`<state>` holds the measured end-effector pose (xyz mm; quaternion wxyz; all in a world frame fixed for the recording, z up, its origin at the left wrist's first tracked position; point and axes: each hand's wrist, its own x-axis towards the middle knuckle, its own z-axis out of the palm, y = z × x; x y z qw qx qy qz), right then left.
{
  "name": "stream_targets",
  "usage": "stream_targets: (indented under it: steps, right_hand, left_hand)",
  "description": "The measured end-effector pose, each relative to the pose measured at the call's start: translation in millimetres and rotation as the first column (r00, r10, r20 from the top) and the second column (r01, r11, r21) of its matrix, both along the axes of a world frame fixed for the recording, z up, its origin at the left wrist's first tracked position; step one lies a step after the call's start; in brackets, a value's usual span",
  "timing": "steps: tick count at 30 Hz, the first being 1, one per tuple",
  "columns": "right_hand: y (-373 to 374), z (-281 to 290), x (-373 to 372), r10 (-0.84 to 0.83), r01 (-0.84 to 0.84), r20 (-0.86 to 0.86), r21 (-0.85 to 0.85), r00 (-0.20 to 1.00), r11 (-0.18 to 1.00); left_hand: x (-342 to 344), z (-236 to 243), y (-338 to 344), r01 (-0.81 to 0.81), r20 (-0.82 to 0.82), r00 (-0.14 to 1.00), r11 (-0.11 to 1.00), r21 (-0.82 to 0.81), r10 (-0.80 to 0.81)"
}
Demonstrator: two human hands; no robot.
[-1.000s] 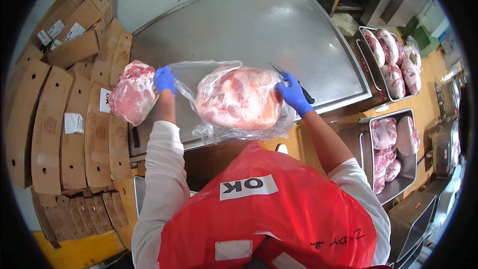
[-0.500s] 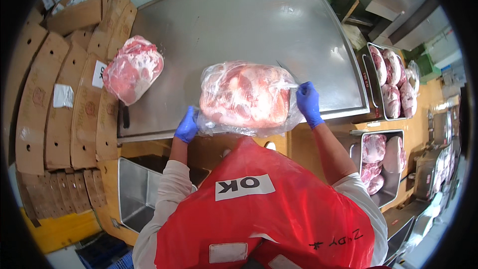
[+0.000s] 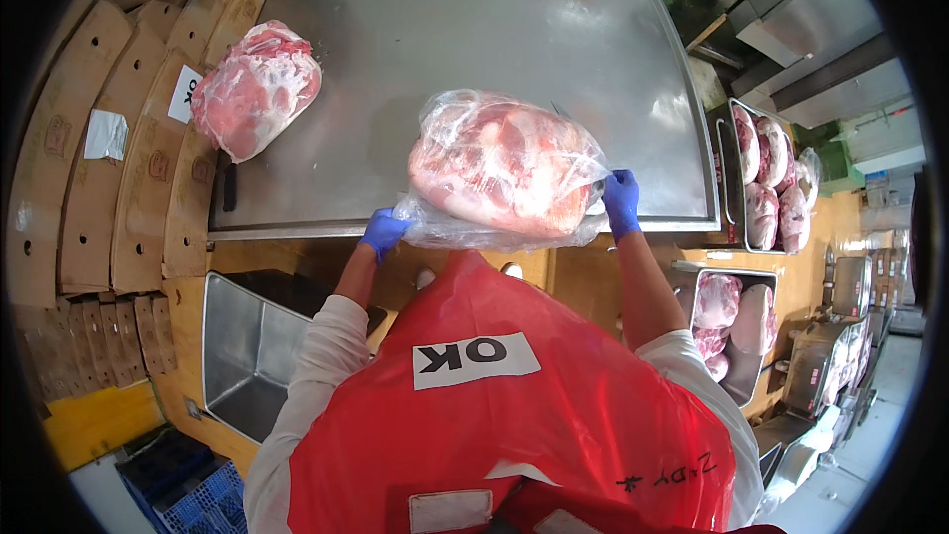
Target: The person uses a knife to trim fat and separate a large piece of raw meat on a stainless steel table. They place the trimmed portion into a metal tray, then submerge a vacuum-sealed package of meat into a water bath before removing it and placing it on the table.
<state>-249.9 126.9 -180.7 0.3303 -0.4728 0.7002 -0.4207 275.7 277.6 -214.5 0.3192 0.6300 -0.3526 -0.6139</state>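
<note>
Gripping a large cut of raw pink meat in a clear plastic bag, the person works at the near edge of a stainless steel table. Both hands wear blue gloves. The left hand is closed on the loose lower-left corner of the bag, fingers curled around the gathered plastic just at the table's front lip. The right hand is closed on the bag's right end, fingers pinched onto the plastic beside the meat. The bagged meat sits between the two hands, at the front of the table, near its right half; whether it rests fully on the steel or is partly lifted cannot be told. A second cut of raw meat, pink with white fat, lies well apart on the table's far left, touching the edge next to a row of flat brown cardboard cartons. To the right of the table, metal trays hold more pieces of raw meat, with another tray of meat lower down beside the right forearm. An empty steel bin stands below the left elbow. A red plastic apron covers the person's front.
</note>
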Motion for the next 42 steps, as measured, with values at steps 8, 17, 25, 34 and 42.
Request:
stream_targets:
  steps: [8,17,25,34,42]
  right_hand:
    - [52,30,46,-0.029,-0.343,0.891,0.204,0.454,0.917]
    - [38,30,88,0.012,-0.383,0.999,0.005,0.043,0.924]
    - [40,20,92,-0.002,-0.408,1.000,0.006,0.011,0.913]
    - [19,119,111,-0.132,-0.459,0.967,0.220,0.216,0.861]
    - [-27,101,104,0.195,-0.423,0.684,0.181,0.703,0.888]
  left_hand:
    - [-51,45,-14,-0.061,0.088,0.989,0.869,-0.492,0.119]
    - [-81,3,14,0.077,-0.098,0.988,0.928,-0.366,-0.121]
    - [-78,63,38,0.065,0.028,0.998,0.980,-0.186,-0.061]
    - [-70,190,-31,-0.369,-0.645,0.727,0.926,-0.077,0.236]
    - [-36,224,-45,-0.367,-0.365,0.896,0.886,-0.284,0.254]
